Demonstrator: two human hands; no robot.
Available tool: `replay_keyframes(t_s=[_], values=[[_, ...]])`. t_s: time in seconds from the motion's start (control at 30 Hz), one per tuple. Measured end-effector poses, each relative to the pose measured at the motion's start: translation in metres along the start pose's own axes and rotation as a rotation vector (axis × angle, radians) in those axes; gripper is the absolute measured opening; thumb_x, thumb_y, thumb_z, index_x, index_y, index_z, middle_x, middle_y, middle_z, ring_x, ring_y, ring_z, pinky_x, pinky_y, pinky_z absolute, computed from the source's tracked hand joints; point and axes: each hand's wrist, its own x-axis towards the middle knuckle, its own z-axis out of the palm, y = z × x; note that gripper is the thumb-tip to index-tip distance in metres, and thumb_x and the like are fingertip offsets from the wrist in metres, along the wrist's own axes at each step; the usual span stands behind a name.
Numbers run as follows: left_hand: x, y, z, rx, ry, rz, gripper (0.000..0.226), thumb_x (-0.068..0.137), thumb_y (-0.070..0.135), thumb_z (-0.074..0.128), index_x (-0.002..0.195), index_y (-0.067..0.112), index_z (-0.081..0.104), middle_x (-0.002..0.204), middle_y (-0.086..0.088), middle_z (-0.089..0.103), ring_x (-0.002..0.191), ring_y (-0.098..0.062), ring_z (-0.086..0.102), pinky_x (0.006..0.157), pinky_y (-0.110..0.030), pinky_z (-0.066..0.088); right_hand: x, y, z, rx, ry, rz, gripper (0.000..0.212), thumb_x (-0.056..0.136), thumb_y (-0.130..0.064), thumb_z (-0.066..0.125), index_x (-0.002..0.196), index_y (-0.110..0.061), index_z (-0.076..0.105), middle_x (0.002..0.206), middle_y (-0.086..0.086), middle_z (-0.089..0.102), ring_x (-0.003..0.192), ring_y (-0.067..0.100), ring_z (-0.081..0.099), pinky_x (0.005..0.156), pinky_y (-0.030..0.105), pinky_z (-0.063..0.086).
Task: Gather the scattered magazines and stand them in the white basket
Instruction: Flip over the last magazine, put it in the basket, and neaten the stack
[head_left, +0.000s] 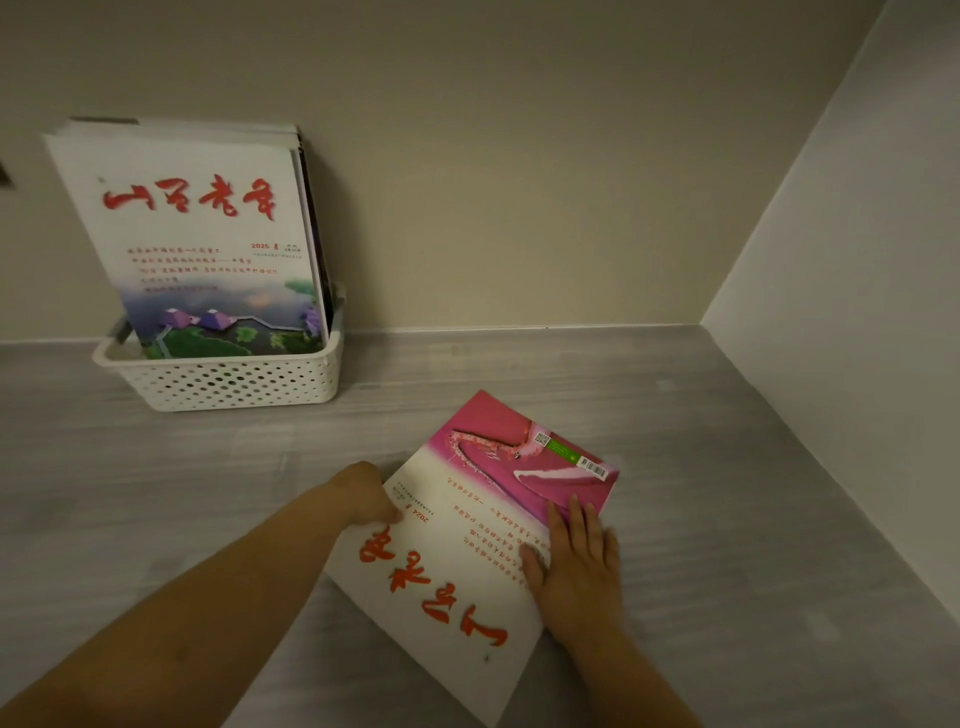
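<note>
Both hands on the last flat magazine (467, 540): left hand (371, 496) curled at its edge, right hand (576, 561) spread flat on the cover. Long axis one-to-seven o'clock; white basket (228, 382) off at ten o'clock, nearer the left.

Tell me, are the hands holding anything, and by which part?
Yes: the pink-and-white magazine on the floor. The left hand grips its left edge; the right hand lies flat on the cover near the right edge.
</note>
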Motion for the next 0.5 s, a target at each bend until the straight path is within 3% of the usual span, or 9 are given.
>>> replay_keyframes(t_s=[0.07, 0.1, 0.17, 0.23, 0.33, 0.4, 0.43, 0.5], values=[[-0.007, 0.000, 0.000, -0.007, 0.033, 0.054, 0.040, 0.083, 0.013, 0.060, 0.121, 0.004, 0.053, 0.125, -0.017, 0.059, 0.114, -0.028, 0.056, 0.093, -0.030, 0.044, -0.002, 0.000, -0.001, 0.015, -0.001, 0.003, 0.133, 0.030, -0.074, -0.044, 0.144, -0.018, -0.005, 0.157, 0.005, -0.004, 0.144, 0.022, -0.009, 0.107, 0.033, -0.016], [-0.010, 0.000, 0.001, -0.017, 0.051, 0.088, 0.038, 0.084, 0.013, 0.058, 0.121, 0.004, 0.052, 0.125, -0.016, 0.059, 0.114, -0.028, 0.056, 0.089, -0.028, 0.044, -0.003, -0.002, -0.004, 0.050, -0.013, 0.010, 0.122, 0.042, -0.080, -0.032, 0.144, -0.018, -0.006, 0.157, 0.004, -0.002, 0.144, 0.021, -0.007, 0.110, 0.033, -0.014], [-0.020, 0.002, -0.003, -0.020, 0.072, 0.170, 0.027, 0.086, 0.013, 0.055, 0.112, 0.005, 0.055, 0.121, -0.016, 0.060, 0.108, -0.026, 0.057, 0.080, -0.025, 0.042, -0.004, -0.002, -0.009, 0.133, -0.007, 0.028, 0.091, 0.074, -0.073, 0.010, 0.144, -0.017, -0.004, 0.156, 0.003, 0.004, 0.144, 0.021, -0.001, 0.116, 0.034, -0.006], [-0.031, 0.002, -0.011, 0.000, 0.104, 0.241, 0.001, 0.087, 0.015, 0.053, 0.087, 0.016, 0.052, 0.107, -0.014, 0.061, 0.092, -0.022, 0.058, 0.069, -0.023, 0.044, -0.002, -0.003, -0.018, 0.183, 0.022, 0.052, 0.080, 0.086, -0.052, 0.041, 0.144, -0.016, -0.001, 0.155, 0.005, 0.012, 0.143, 0.024, 0.010, 0.118, 0.038, 0.002], [-0.044, -0.003, -0.031, 0.062, 0.219, 0.335, 0.022, 0.088, 0.020, 0.051, 0.070, 0.024, 0.040, 0.090, -0.002, 0.054, 0.079, -0.017, 0.055, 0.057, -0.018, 0.041, 0.005, -0.020, -0.044, 0.241, 0.316, 0.029, 0.084, 0.076, -0.057, 0.046, 0.140, -0.007, 0.024, 0.145, 0.022, 0.034, 0.134, 0.037, 0.032, 0.111, 0.050, 0.024], [-0.059, -0.010, -0.047, 0.123, 0.307, 0.389, 0.027, 0.088, 0.023, 0.051, 0.065, 0.028, 0.037, 0.087, 0.000, 0.055, 0.076, -0.016, 0.054, 0.056, -0.020, 0.040, 0.011, -0.043, -0.064, 0.216, 0.588, -0.121, 0.079, 0.071, -0.061, 0.041, 0.128, -0.005, 0.040, 0.127, 0.029, 0.052, 0.121, 0.041, 0.046, 0.097, 0.057, 0.038], [-0.067, -0.015, -0.055, 0.156, 0.343, 0.416, 0.028, 0.088, 0.025, 0.051, 0.064, 0.029, 0.037, 0.087, 0.000, 0.056, 0.076, -0.016, 0.053, 0.058, -0.022, 0.041, 0.013, -0.057, -0.077, 0.183, 0.669, -0.222, 0.075, 0.069, -0.058, 0.042, 0.124, -0.006, 0.040, 0.123, 0.029, 0.056, 0.119, 0.039, 0.045, 0.098, 0.056, 0.038], [-0.082, -0.028, -0.071, 0.222, 0.375, 0.449, 0.019, 0.087, 0.027, 0.052, 0.071, 0.027, 0.042, 0.096, -0.003, 0.062, 0.079, -0.016, 0.053, 0.067, -0.026, 0.043, 0.016, -0.085, -0.099, 0.051, 0.723, -0.411, 0.072, 0.063, -0.054, 0.043, 0.122, -0.013, 0.040, 0.124, 0.023, 0.058, 0.121, 0.032, 0.035, 0.109, 0.045, 0.020]])
